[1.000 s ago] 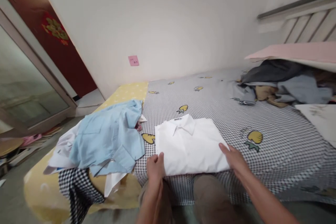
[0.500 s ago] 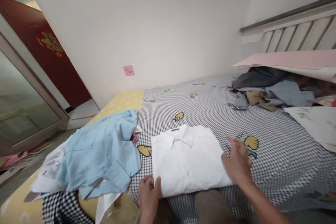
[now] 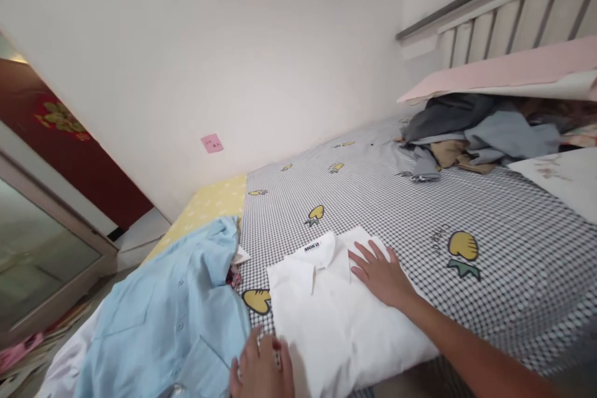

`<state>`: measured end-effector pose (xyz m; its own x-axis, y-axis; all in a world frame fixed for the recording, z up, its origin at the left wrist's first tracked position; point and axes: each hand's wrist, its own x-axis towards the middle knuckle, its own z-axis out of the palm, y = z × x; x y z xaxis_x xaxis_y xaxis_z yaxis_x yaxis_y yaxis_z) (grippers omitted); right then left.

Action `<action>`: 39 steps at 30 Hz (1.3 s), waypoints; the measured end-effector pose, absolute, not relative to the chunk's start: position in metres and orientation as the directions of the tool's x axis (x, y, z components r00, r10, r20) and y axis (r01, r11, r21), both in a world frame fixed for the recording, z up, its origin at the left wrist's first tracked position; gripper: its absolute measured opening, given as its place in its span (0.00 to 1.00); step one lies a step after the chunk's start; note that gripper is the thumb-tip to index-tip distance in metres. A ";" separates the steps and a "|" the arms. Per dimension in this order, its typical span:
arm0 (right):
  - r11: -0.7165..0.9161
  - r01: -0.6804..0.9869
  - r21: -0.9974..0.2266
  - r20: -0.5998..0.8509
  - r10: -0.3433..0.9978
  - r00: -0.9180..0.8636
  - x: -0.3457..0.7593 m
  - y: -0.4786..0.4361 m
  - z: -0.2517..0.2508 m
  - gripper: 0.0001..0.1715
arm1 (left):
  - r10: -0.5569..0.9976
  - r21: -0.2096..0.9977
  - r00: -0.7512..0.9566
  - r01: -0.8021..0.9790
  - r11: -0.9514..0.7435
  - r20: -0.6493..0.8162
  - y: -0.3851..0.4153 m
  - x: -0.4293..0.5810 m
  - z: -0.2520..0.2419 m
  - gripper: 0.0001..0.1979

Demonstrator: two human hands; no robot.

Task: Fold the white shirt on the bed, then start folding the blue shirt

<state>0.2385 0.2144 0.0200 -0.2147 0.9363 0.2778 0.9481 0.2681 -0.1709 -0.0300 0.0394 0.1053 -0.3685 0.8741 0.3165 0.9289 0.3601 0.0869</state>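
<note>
A folded white collared shirt (image 3: 326, 317) lies front up near me, its dark neck label showing inside the collar. My right hand (image 3: 380, 273) rests flat on the shirt's upper right part beside the collar, fingers spread and nothing gripped. At the shirt's lower left edge is my left hand (image 3: 263, 364), its fingers loosely bent and apart. The thumb is against or very near the white cloth; I cannot tell which. Just left of that hand lies a light blue button shirt (image 3: 172, 305), loosely laid out over other clothes.
The checked bedsheet (image 3: 373, 199) has yellow pineapple prints. A heap of grey, dark and brown clothes (image 3: 466, 137) lies at the far right under a pink sheet-like piece (image 3: 504, 71). A white wall (image 3: 280, 62) bounds the back; a pink note (image 3: 212, 143) is stuck on it.
My right hand has moved from the shirt's right edge onto its upper right part and flattened. The left hand sits lower in view, fingers more extended. The view has tilted and shifted.
</note>
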 end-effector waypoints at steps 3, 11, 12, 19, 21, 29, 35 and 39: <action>0.271 0.948 -0.167 0.295 0.931 -0.214 0.239 0.213 0.023 0.30 | 0.740 0.049 -0.134 0.990 0.135 0.659 0.080 -0.008 0.136 0.17; 0.236 0.956 -0.172 0.270 0.945 -0.185 0.237 0.211 0.028 0.30 | 0.943 -0.021 -0.007 1.000 0.015 0.334 0.158 0.003 0.050 0.28; 0.232 0.958 -0.169 0.267 0.946 -0.182 0.237 0.210 0.028 0.30 | 0.943 -0.015 -0.035 0.999 0.042 0.332 0.158 0.001 0.038 0.28; 0.208 0.961 -0.184 0.222 0.961 -0.166 0.238 0.210 0.032 0.30 | 0.876 0.028 -0.062 0.998 0.055 0.478 0.152 0.003 0.025 0.29; 0.202 0.953 -0.227 0.164 0.972 -0.167 0.242 0.212 0.037 0.30 | 0.861 0.035 -0.061 0.998 0.050 0.506 0.153 0.003 0.023 0.28; 0.359 0.927 -0.105 0.447 0.850 -0.278 0.210 0.211 0.084 0.30 | 0.813 0.035 -0.063 0.998 0.053 0.579 0.153 0.007 0.022 0.28; 0.327 0.936 -0.131 0.148 0.940 -0.308 0.179 0.229 0.049 0.32 | 0.819 0.080 -0.068 0.996 0.027 0.570 0.141 0.009 0.035 0.31; 0.314 0.938 -0.147 0.171 0.942 -0.289 0.182 0.234 0.033 0.33 | 0.896 0.123 0.004 0.990 -0.066 0.445 0.140 0.008 0.041 0.30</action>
<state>0.1820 0.2335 0.0332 -0.2887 0.9421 0.1707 0.9380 0.3141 -0.1468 0.0082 0.1404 0.0407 0.0039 0.8958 0.4445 0.9902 -0.0656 0.1233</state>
